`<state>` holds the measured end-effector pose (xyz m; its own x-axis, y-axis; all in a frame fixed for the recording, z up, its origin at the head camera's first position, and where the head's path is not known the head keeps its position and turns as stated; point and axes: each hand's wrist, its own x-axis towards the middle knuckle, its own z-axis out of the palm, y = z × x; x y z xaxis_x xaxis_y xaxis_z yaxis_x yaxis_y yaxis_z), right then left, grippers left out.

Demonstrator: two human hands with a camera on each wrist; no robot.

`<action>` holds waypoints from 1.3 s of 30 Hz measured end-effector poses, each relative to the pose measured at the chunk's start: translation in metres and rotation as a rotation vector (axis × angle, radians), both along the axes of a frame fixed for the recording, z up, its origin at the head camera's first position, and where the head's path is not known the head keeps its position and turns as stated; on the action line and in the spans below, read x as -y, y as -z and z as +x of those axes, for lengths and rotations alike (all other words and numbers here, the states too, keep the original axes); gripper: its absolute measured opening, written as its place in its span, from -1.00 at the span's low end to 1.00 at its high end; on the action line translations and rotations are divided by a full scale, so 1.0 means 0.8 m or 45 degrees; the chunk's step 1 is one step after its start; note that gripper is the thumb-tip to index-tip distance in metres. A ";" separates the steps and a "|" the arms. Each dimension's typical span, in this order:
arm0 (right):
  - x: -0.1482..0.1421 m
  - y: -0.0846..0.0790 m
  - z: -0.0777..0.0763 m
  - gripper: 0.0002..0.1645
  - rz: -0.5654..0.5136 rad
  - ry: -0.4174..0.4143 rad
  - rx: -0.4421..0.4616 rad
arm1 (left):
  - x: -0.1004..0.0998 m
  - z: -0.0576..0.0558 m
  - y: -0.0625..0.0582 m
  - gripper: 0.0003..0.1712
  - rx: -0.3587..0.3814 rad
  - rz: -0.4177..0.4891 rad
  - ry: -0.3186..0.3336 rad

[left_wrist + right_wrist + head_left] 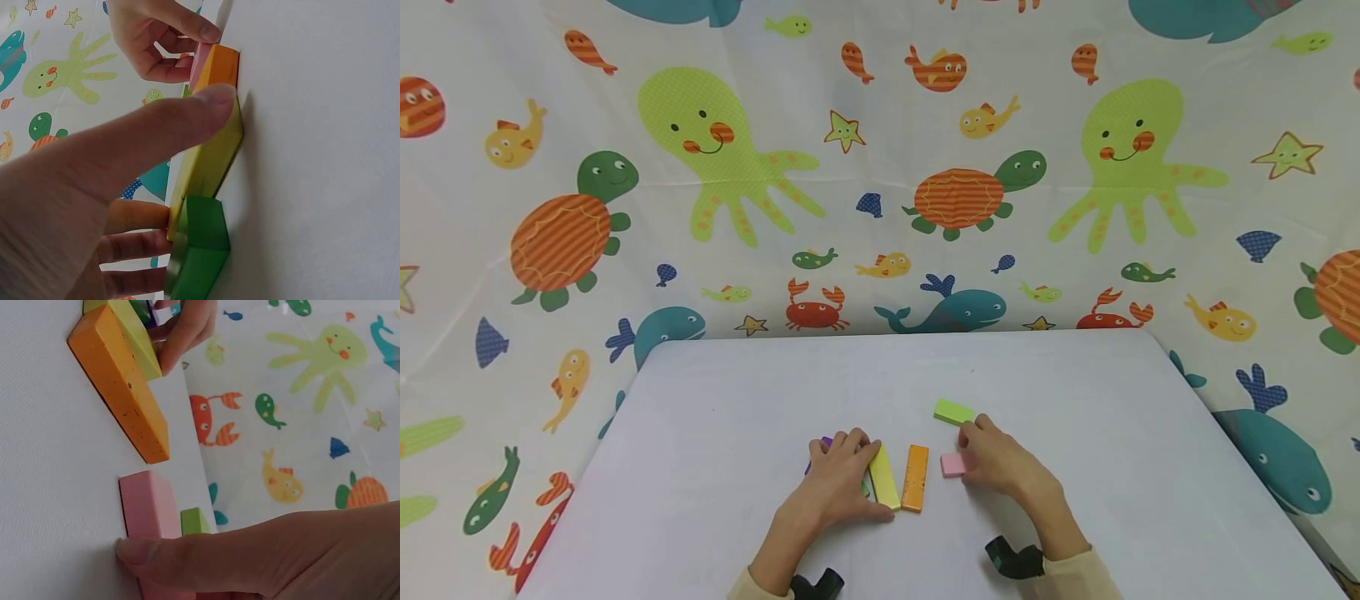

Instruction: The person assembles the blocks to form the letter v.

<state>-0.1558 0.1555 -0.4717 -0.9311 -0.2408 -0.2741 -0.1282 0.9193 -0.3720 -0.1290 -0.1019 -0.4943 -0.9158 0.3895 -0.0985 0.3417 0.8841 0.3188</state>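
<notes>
A row of coloured blocks is being gathered on the white table (pixel 715 400), and judging from how they lie, about half the lining-up is done. Taking the orange block (pixel 915 477) as the landmark: the yellow block (pixel 884 477) lies just to its left, side by side with it and nearly touching, and further left the left hand (pixel 838 483) covers a dark green block (pixel 199 250) and a purple block (pixel 825 442) of which only a corner shows from the head camera. That hand has its thumb (pixel 181 125) laid along the yellow block and its fingers curled round the far side of the group, so it holds those blocks pressed together. To the right of the orange block, a little apart from it, sits the pink block (pixel 952 464); the right hand (pixel 1000 462) pinches it, thumb (pixel 206 556) against its near side and fingers over the other. Beyond the pink block, up and to the right of the orange one, a light green block (pixel 953 412) lies loose, just by the right fingertips. By my reading the pink and light green blocks are not yet brought in. Nothing stands between them and the orange block. A sea-creature cloth (pixel 880 167) hangs behind and round the table.
</notes>
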 end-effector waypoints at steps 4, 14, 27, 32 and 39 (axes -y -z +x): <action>-0.002 0.001 -0.003 -0.55 -0.021 0.025 -0.049 | 0.000 0.000 0.001 0.10 -0.006 0.001 -0.001; -0.005 0.003 -0.004 -0.57 0.075 0.057 -0.235 | 0.001 -0.001 -0.001 0.09 -0.016 0.005 0.009; 0.000 0.004 -0.004 -0.27 0.131 0.113 -0.168 | 0.001 0.000 -0.001 0.10 -0.014 0.009 0.012; 0.003 0.007 -0.004 -0.23 0.183 0.116 -0.198 | 0.001 -0.001 0.000 0.10 -0.015 -0.005 0.013; 0.005 0.008 -0.003 -0.18 0.223 0.117 -0.231 | 0.001 -0.001 0.000 0.10 -0.011 -0.005 0.014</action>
